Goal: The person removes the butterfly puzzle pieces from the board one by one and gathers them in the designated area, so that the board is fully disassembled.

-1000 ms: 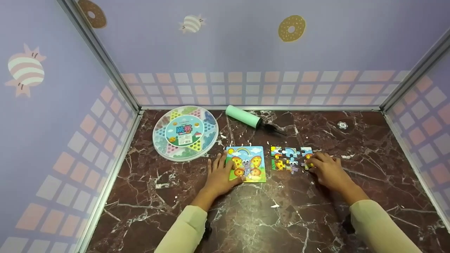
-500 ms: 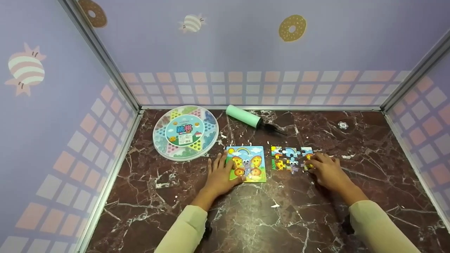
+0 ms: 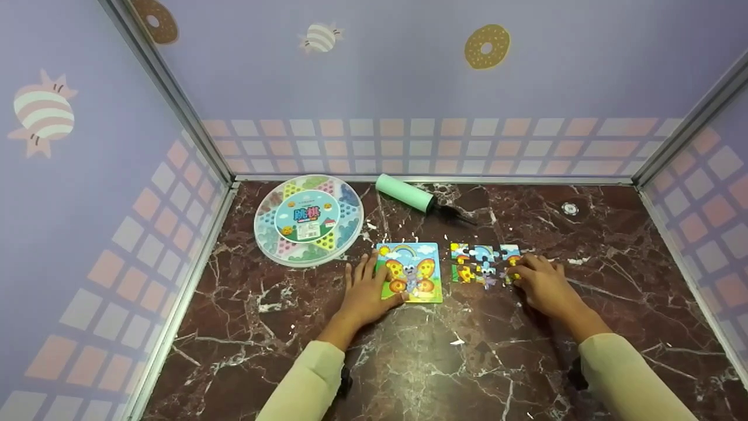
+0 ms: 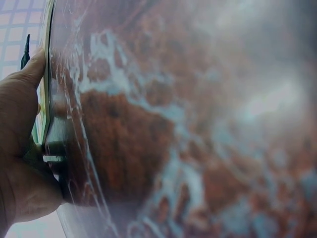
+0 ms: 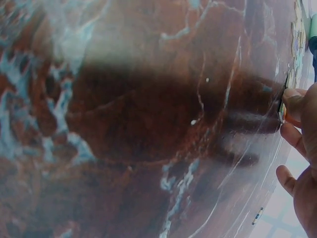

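In the head view a square butterfly picture puzzle board (image 3: 423,257) lies flat on the table. My left hand (image 3: 363,295) rests over its left side, fingers spread, with the thumb along the lower edge. To the right of the board, several cut puzzle pieces (image 3: 484,254) lie in two rows, showing parts of the same butterfly picture. At the right end of the lower row, my right hand (image 3: 549,286) pinches a yellow-orange puzzle piece (image 3: 513,276) between thumb and fingers, low at the table. The right wrist view shows the fingertips (image 5: 292,101) at that piece's edge.
Behind the board on the left is a round Chinese checkers box (image 3: 274,248). A mint-green hand pump (image 3: 403,193) with a black nozzle lies near the back wall. A small round chip (image 3: 569,208) sits at the back right. Walls enclose the marbled table (image 3: 421,374).
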